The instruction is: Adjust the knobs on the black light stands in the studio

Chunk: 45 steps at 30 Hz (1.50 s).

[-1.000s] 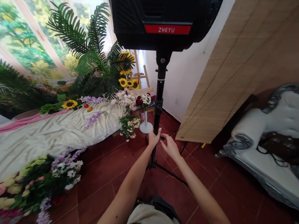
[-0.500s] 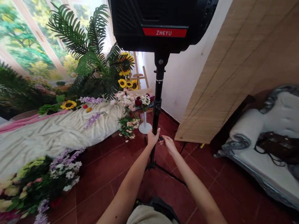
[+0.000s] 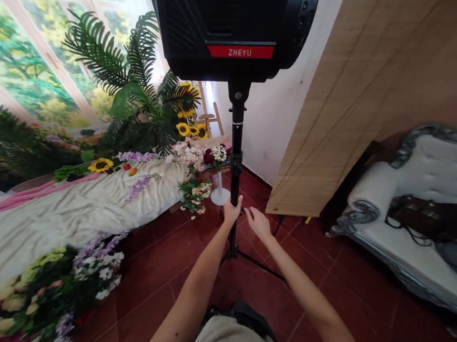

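Standing upright on the dark red tiled floor (image 3: 157, 271), the slim black tubular light stand (image 3: 237, 135) rises directly in front of the person and carries a bulky black lamp housing (image 3: 224, 20) with a red label reading ZHEYU. The pole looks stiff, smooth and perhaps a little slippery to bare skin, while the housing is probably heavy and the costlier part to knock, so the whole is likely to be top-heavy and to sway if pushed from high up. The bare pole below the dark clamp collar (image 3: 236, 163) seems the sound place to hold it, with the spread black tripod legs (image 3: 261, 263) steadying it underneath. That is where the left hand (image 3: 231, 212) is: its grip is closed right round the pole, fingers wrapped and thumb lying up along the tube. The right hand (image 3: 259, 224) is just beside it, to the right of the pole, its grip only partly closed, with fingers loosely bent and their tips next to a small dark knob (image 3: 241, 212); whether they touch it cannot be told. Just left of the pole, a white round-based flower holder (image 3: 220, 196) stands near the left hand.
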Motion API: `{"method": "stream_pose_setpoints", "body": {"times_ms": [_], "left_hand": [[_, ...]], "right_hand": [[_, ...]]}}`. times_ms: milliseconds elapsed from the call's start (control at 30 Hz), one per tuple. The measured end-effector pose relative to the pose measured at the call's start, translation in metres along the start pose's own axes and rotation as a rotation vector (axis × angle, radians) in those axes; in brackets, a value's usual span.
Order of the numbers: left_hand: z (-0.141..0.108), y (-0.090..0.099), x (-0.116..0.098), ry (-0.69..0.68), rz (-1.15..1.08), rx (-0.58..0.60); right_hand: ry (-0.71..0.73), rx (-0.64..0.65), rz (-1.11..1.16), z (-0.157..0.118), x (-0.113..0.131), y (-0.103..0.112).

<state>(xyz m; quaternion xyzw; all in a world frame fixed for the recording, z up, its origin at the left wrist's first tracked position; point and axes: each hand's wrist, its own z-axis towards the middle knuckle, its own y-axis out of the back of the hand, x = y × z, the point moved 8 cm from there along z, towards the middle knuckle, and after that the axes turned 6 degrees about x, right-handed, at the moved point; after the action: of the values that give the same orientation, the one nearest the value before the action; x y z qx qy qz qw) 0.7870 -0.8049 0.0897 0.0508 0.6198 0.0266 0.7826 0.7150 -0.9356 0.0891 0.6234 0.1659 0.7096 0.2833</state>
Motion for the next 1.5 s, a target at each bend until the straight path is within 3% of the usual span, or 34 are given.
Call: {"method": "stream_pose_setpoints", "body": {"times_ms": [100,233,333,433,533,633,767,900,1100,1300,1500], "left_hand": [[0.001,-0.001,0.006,0.026,0.019,0.0],[0.003,-0.001,0.009,0.017,0.057,-0.005],[0.003,-0.001,0.007,0.005,0.059,-0.002],[0.003,-0.001,0.005,-0.012,0.07,0.001],[0.002,0.001,0.002,-0.032,0.082,-0.004],[0.001,0.001,0.0,-0.027,0.077,-0.008],[-0.001,0.0,-0.005,0.01,0.052,-0.013],[-0.001,-0.002,-0.003,0.04,0.022,0.0],[0.002,-0.002,0.005,0.017,0.071,-0.016],[0.001,-0.003,0.005,0.025,0.083,-0.042],[-0.002,-0.004,0.003,0.024,0.074,-0.077]], "right_hand": [[-0.251,0.101,0.347,0.012,-0.023,-0.021],[-0.653,0.41,0.966,0.01,-0.036,-0.062],[-0.715,0.577,1.208,0.007,-0.027,-0.069],[-0.651,0.542,1.014,0.006,-0.033,-0.062],[-0.472,0.294,0.584,0.01,-0.038,-0.038],[-0.248,0.118,0.186,0.007,-0.022,-0.013],[-0.012,0.138,-0.147,0.001,0.003,-0.003],[0.085,0.108,-0.332,0.007,0.006,0.001],[0.157,0.183,-0.336,0.024,-0.01,-0.013],[0.095,0.115,-0.007,0.028,-0.022,-0.02],[0.069,0.086,0.128,0.028,-0.023,-0.017]]}}
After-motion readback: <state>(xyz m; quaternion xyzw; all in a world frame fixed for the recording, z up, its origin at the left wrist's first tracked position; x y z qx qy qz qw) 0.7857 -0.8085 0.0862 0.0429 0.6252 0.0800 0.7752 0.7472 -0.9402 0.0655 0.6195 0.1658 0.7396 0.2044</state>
